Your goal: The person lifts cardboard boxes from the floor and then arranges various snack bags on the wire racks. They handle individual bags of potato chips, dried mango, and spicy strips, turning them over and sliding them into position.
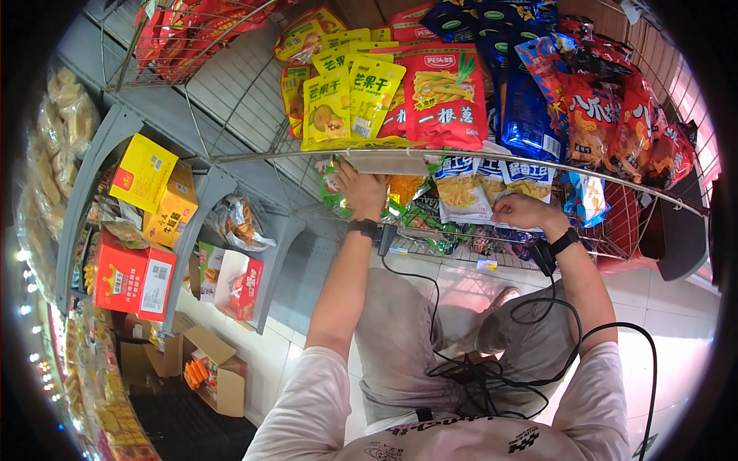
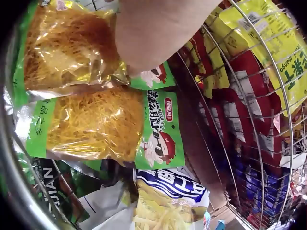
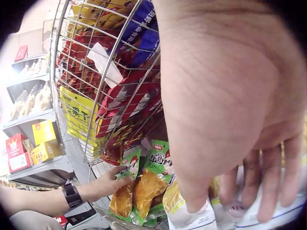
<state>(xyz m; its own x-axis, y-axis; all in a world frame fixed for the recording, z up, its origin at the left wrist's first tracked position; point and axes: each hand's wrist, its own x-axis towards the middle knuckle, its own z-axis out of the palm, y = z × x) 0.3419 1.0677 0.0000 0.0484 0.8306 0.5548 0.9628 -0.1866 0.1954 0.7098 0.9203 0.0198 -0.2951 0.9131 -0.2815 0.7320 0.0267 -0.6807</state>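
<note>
My left hand (image 1: 361, 190) rests on a green-edged see-through packet of orange shredded snack, its fingers lying over the packet's top. Side by side in the left wrist view are two such packets, the nearer orange packet (image 2: 96, 127) uncovered and the other orange packet (image 2: 69, 48) partly under the hand. My right hand (image 3: 230, 105) lies over white-and-blue snack bags (image 1: 465, 188), fingers reaching down onto them in the right wrist view. Its fingertips (image 3: 266, 211) touch the bag fronts. All these packs stand in a lower wire basket.
Above is a wire rack (image 1: 461, 154) with yellow dried mango packs (image 1: 373, 92), red bags (image 1: 442, 96) and blue bags (image 1: 530, 111). Grey shelves with a red box (image 1: 134, 273) stand at left. Black cables (image 1: 477, 376) run across the person's lap.
</note>
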